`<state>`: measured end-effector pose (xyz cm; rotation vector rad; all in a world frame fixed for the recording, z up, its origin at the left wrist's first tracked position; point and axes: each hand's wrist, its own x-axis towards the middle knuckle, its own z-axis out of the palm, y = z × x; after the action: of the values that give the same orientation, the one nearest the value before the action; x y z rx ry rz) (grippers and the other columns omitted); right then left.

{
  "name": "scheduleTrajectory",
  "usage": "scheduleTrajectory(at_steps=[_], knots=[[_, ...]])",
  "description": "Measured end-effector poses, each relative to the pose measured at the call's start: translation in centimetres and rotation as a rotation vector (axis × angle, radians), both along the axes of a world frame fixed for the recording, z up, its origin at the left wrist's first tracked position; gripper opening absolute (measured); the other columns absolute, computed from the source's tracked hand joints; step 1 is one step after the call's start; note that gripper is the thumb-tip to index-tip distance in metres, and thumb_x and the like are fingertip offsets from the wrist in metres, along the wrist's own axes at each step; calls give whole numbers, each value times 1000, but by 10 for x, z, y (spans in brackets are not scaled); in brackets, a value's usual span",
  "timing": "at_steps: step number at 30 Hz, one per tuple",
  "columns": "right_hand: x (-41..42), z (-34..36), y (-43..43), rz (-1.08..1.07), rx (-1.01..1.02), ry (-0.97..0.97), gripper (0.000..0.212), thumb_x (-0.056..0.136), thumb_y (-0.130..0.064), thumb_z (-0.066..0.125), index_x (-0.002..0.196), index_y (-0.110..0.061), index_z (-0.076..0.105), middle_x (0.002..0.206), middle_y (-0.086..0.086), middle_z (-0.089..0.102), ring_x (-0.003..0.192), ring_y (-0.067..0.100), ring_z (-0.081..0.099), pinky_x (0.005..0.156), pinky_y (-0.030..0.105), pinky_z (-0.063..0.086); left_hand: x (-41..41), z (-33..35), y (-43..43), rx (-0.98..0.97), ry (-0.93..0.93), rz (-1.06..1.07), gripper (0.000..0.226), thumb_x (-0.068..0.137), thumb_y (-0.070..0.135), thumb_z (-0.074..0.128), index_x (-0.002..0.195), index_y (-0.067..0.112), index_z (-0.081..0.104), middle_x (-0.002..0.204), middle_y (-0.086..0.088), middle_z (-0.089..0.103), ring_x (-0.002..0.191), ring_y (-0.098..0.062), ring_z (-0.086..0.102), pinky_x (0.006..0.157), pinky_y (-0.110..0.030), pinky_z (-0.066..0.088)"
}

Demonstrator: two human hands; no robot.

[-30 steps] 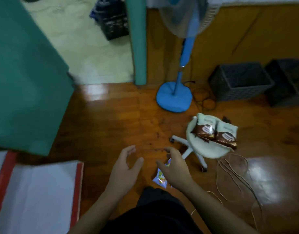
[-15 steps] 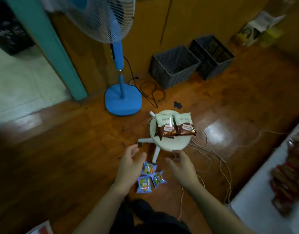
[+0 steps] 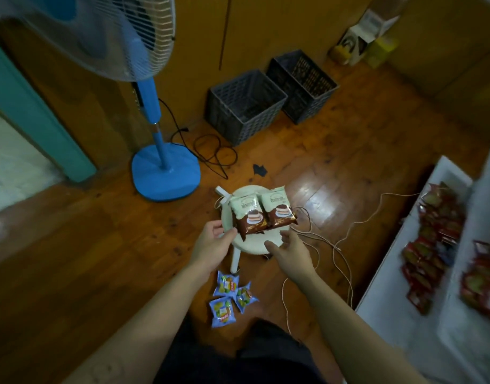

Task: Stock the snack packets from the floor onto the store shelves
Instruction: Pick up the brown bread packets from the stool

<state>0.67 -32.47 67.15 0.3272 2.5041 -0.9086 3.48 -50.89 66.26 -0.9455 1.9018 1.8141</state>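
Both hands have been carried up the picture since the frame half a second back, away from the blue packets and onto the near edge of the stool. At centre frame the left hand [image 3: 214, 242] is seen loosely open, thumb and forefinger parted at the lower left corner of the left brown-and-mint packet [image 3: 248, 217]. Whether that corner is touched cannot be told, and nothing is gripped. The right hand [image 3: 289, 252] is likewise held open and empty, fingers spread over the lower right rim of the stool, just below the right brown-and-mint packet [image 3: 278, 209]. Both packets are laid side by side, touching, on the round white stool [image 3: 255, 243]. Just below the hands, three blue snack packets [image 3: 230, 297] are clustered on the wooden floor [image 3: 100, 259] beside a stool leg. Along the right edge of the frame the white store shelves [image 3: 388, 295] are seen, with rows of red packets [image 3: 429, 253] laid on them. The stocking is therefore judged partly done. At least five packets remain to be shelved, and the lifting of the stool pair is judged to be the step in hand. Thin cables [image 3: 335, 245] are strung over the floor between stool and shelves. Further out, a blue fan [image 3: 166, 173] is placed at upper left and two dark crates [image 3: 245, 106] at upper centre.
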Motion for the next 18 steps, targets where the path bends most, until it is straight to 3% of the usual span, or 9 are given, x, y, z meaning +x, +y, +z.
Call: scheduleTrajectory(at_steps=[3, 7, 12, 14, 16, 17, 18], knots=[[-11, -3, 21, -102, -7, -22, 68, 83, -45, 69, 139, -17, 42, 141, 5, 50, 124, 20, 51, 96, 37, 49, -21, -9, 6, 21, -49, -7, 57, 95, 35, 65, 144, 16, 43, 143, -4, 53, 114, -16, 52, 92, -30, 40], [-41, -13, 54, -182, -41, -74, 74, 81, -45, 73, 141, -16, 41, 142, 5, 49, 125, 21, 50, 94, 34, 48, -54, -30, 17, 33, -177, 50, 74, 89, 38, 72, 150, 18, 37, 151, -6, 47, 135, -28, 47, 111, -44, 41], [-120, -50, 97, -152, -90, -174, 79, 76, -51, 74, 138, -13, 43, 137, 5, 54, 120, 23, 54, 89, 36, 49, -99, -64, 39, 16, -312, 102, 91, 82, 42, 78, 156, 19, 28, 158, -7, 37, 142, -30, 40, 116, -52, 35], [-160, -72, 108, -120, -112, -223, 71, 74, -49, 77, 129, -13, 50, 125, 5, 60, 110, 22, 57, 89, 39, 51, -118, -87, 50, 7, -351, 158, 98, 80, 40, 81, 157, 18, 26, 160, -8, 34, 143, -31, 38, 116, -50, 35], [-202, -103, 118, -86, -121, -256, 51, 71, -48, 80, 106, -20, 56, 103, -2, 64, 95, 17, 59, 86, 40, 52, -138, -114, 65, 27, -362, 223, 101, 80, 35, 82, 158, 13, 23, 161, -11, 32, 143, -32, 38, 113, -46, 37], [-220, -122, 122, -67, -125, -274, 58, 65, -56, 81, 103, -19, 57, 101, -4, 64, 96, 17, 60, 86, 39, 53, -149, -128, 75, 32, -382, 255, 99, 81, 33, 82, 158, 11, 23, 161, -11, 32, 142, -32, 38, 111, -45, 38], [-235, -141, 127, -48, -118, -298, 79, 54, -68, 80, 111, -18, 58, 108, -2, 64, 103, 20, 61, 89, 42, 53, -157, -139, 84, 43, -407, 282, 97, 82, 31, 80, 157, 10, 23, 160, -12, 33, 140, -30, 40, 108, -44, 40]])
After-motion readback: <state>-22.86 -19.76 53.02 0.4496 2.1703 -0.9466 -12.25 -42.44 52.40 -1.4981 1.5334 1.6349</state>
